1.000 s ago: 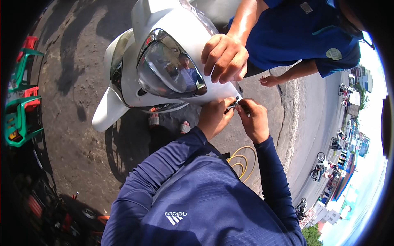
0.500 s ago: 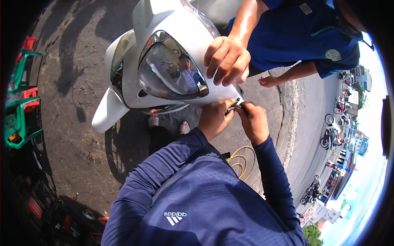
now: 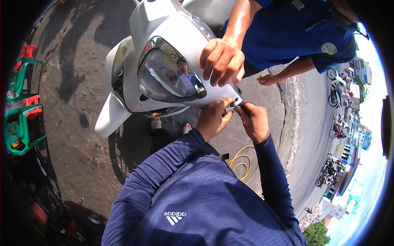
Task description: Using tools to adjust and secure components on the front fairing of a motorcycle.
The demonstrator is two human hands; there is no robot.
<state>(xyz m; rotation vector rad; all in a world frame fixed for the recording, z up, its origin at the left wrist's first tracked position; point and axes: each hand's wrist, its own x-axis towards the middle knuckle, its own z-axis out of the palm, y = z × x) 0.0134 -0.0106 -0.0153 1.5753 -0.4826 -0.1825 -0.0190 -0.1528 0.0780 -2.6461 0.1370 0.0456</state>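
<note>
Small silvery metal part (image 3: 232,105) at the lower corner of the white plastic scooter front panel (image 3: 164,24): mostly covered by the fingertips of the left hand (image 3: 213,119) and right hand (image 3: 253,119), kind not readable. Grip of either hand on it not to be made out. Panel's top cut off by the upper edge. Coiled yellow hose (image 3: 242,162) partly hidden behind the dark blue sleeves. Far-off parked motorbikes (image 3: 337,127) too small for detail.

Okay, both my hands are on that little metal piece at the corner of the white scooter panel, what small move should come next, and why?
Probably seat it squarely first: left hand and right hand pinch the small metal piece at the white panel corner, while another person's hand steadies it.
</note>
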